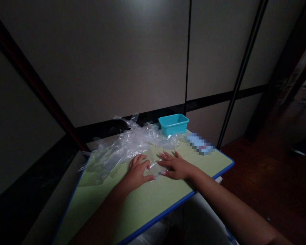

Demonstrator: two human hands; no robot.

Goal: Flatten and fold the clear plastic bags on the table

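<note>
A clear plastic bag lies flat on the yellow-green table, between my two hands. My left hand rests at the bag's left side, fingers curved and thumb stretched toward the bag's near edge. On the right side, my right hand lies palm down with its fingers spread over the bag. Just beyond both hands spreads a loose heap of crumpled clear plastic bags, covering the table's far left part.
A turquoise plastic basket stands at the table's far edge. To its right lies a blurred-out, light blue flat item. Blue trim edges the table. Sliding cabinet doors rise behind it, and dark reddish flooring shows at right.
</note>
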